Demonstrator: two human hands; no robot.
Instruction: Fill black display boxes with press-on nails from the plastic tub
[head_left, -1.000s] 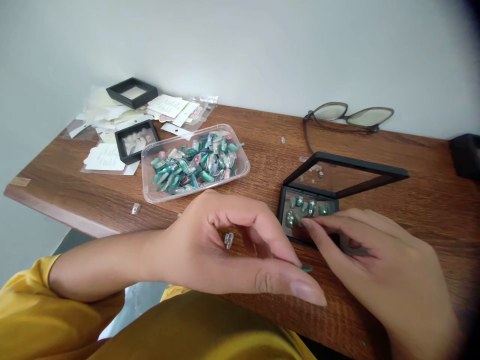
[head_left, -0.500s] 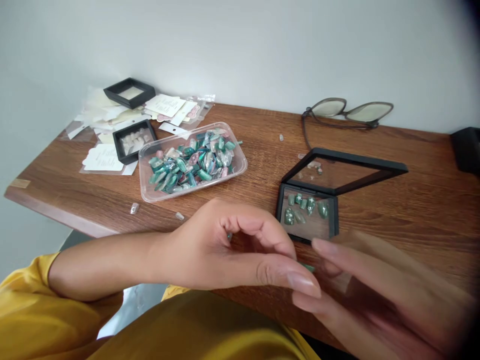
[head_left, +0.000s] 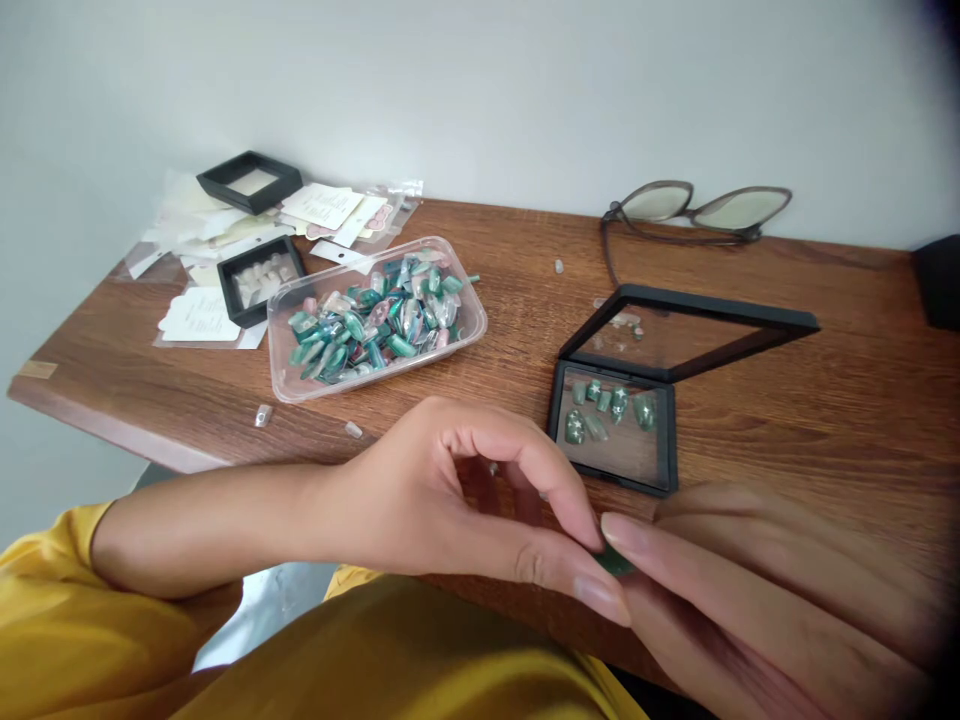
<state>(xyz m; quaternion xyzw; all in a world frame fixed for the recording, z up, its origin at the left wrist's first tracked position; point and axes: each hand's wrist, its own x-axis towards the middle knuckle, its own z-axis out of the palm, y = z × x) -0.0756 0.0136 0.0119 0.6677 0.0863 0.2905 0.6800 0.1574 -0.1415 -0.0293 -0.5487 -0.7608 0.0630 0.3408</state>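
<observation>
A green press-on nail (head_left: 613, 560) is pinched at the fingertips where my two hands meet, partly covered by them. My left hand (head_left: 465, 510) comes in from the left with thumb and index finger curled to it. From the right, my right hand (head_left: 742, 580) closes its index finger and thumb on the same nail; its other fingers are blurred. Just beyond them stands an opened black display case (head_left: 555, 410) with its framed lid tilted up. Several green press-on nails (head_left: 619, 403), some with white stars, lie on the case's clear film.
A clear plastic tub (head_left: 279, 375) of mixed press-on nails stands left of centre. Behind it are black frames (head_left: 251, 182), cards (head_left: 201, 315) and plastic sleeves. Eyeglasses (head_left: 739, 208) rest by the wall. Loose nails (head_left: 262, 415) dot the wooden table (head_left: 517, 240).
My right hand has moved in to meet my left fingertips, and its fingers have closed on the green nail. My left index finger has straightened a little. The view has shifted slightly.
</observation>
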